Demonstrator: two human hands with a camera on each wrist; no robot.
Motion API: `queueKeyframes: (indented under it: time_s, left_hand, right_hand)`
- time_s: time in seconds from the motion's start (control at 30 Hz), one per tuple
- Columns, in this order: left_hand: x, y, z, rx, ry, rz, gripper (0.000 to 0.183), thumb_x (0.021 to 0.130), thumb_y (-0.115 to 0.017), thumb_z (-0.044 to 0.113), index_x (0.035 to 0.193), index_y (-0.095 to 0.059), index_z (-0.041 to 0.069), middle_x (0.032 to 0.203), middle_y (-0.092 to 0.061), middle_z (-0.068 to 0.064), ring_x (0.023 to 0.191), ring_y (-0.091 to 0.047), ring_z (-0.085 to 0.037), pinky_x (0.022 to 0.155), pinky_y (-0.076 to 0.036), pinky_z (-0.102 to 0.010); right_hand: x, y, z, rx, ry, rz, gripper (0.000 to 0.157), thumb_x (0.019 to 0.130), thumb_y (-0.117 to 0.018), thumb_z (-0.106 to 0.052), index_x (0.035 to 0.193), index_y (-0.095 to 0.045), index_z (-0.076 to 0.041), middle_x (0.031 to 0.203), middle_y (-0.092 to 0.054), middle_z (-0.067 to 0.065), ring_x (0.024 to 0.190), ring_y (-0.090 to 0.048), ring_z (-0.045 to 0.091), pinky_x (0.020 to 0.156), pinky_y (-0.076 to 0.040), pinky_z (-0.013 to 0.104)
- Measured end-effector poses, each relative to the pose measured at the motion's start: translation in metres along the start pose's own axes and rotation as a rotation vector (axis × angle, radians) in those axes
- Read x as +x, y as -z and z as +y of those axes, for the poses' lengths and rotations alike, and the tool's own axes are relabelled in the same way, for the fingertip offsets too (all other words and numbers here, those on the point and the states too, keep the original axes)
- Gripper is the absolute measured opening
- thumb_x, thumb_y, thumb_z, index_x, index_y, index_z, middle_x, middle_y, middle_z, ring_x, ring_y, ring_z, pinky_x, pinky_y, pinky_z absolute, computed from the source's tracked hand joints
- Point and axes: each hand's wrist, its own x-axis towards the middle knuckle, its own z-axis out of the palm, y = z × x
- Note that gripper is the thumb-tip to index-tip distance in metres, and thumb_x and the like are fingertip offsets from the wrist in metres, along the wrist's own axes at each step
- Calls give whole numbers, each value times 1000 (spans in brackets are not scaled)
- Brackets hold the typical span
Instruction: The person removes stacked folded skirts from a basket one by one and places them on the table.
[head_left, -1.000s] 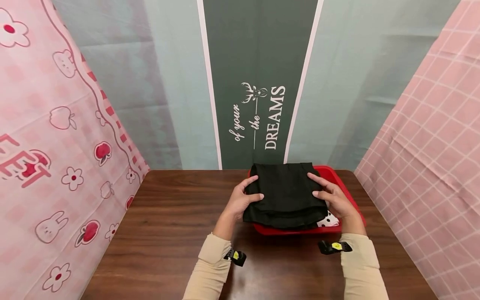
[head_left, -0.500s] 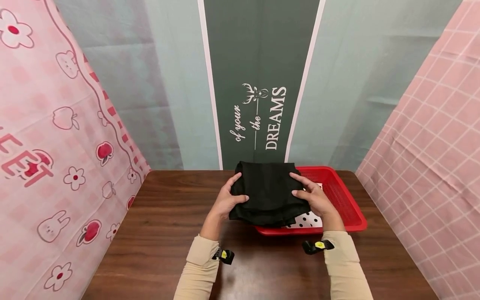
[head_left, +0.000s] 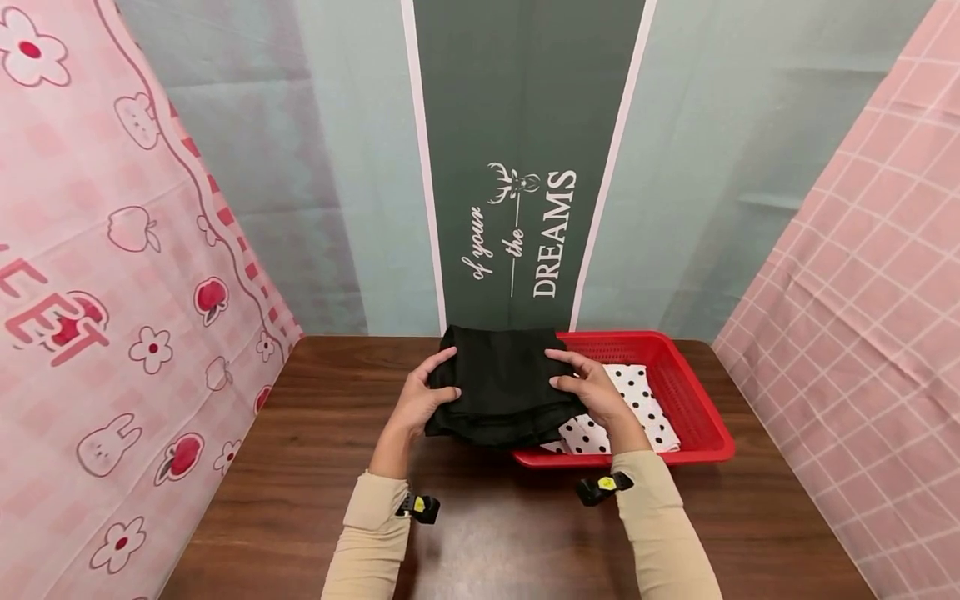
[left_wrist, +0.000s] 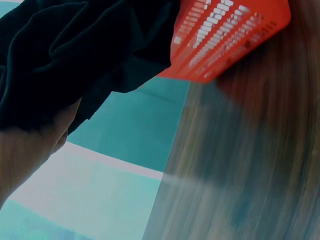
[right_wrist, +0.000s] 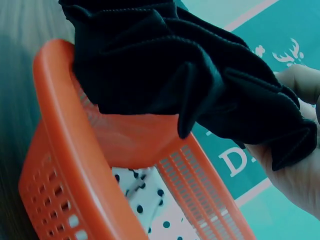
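Black folded cloth (head_left: 501, 375) is held up over the left end of the red basket (head_left: 678, 400), near the far edge of the counter (head_left: 315, 467). Its sides are clamped by both hands: left hand (head_left: 418, 402), right hand (head_left: 597, 398). Loose lower layers could be shed if grip is uneven. Basket could be dragged if a hanging fold is snagged on its rim.

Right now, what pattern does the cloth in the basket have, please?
White cloth with black dots, clearest in head view.
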Motion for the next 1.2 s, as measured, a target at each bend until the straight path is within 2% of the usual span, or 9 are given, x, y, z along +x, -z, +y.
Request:
queueKeyframes:
  time_s: [0.2, 0.4, 0.67, 0.8, 0.97, 1.07, 1.2]
  left_hand:
    - [-3, 18, 4, 79, 1, 41, 66, 74, -60, -15, 135, -50, 9, 136, -42, -13, 105, -49, -30, 76, -46, -29]
    - [-6, 36, 6, 156, 13, 91, 66, 74, -60, -13, 136, -49, 9, 140, -37, -14, 107, -47, -29, 77, -44, -26]
    - [-7, 57, 10, 235, 56, 99, 70, 78, -59, -11, 141, -42, 12, 146, -29, -14, 112, -44, -31, 78, -42, -27]
    - [-6, 67, 9, 262, 66, 92, 71, 78, -57, -11, 143, -39, 11, 147, -26, -15, 113, -43, -31, 78, -41, -28]
    - [-4, 80, 8, 308, 80, 112, 72, 77, -54, -12, 143, -37, 11, 147, -26, -16, 114, -41, -31, 80, -38, -29]
    - [-1, 87, 8, 323, 86, 150, 72, 77, -55, -12, 143, -38, 11, 148, -25, -14, 116, -38, -29, 82, -35, -32]
    - [4, 91, 6, 331, 79, 222, 72, 76, -55, -12, 142, -41, 12, 148, -25, -11, 117, -33, -26, 83, -32, -35]
  right_hand:
    - [15, -18, -2, -83, -3, -9, 45, 84, -58, 8, 128, -53, 2, 128, -47, 21, 75, -60, 15, 64, -50, 26]
    - [27, -37, -7, -161, 16, -46, 43, 80, -57, 14, 123, -54, 11, 127, -47, 26, 72, -57, 18, 62, -48, 25]
    - [40, -57, 5, -270, 22, -34, 44, 80, -57, 12, 124, -57, 4, 131, -45, 20, 104, -41, 26, 72, -41, 26]
    - [46, -67, 12, -286, 37, -25, 44, 79, -58, 11, 123, -58, 3, 131, -46, 19, 112, -38, 28, 79, -40, 30]
    - [55, -80, 18, -277, 30, 18, 40, 79, -61, 7, 119, -61, 2, 131, -47, 19, 119, -37, 26, 87, -39, 34]
    - [57, -91, 12, -243, 20, 64, 39, 77, -63, 8, 116, -62, 6, 129, -48, 22, 121, -36, 28, 91, -38, 38]
    - [68, -104, 17, -175, -29, 168, 38, 75, -64, 7, 112, -63, 7, 126, -50, 22, 116, -41, 27, 90, -40, 36]
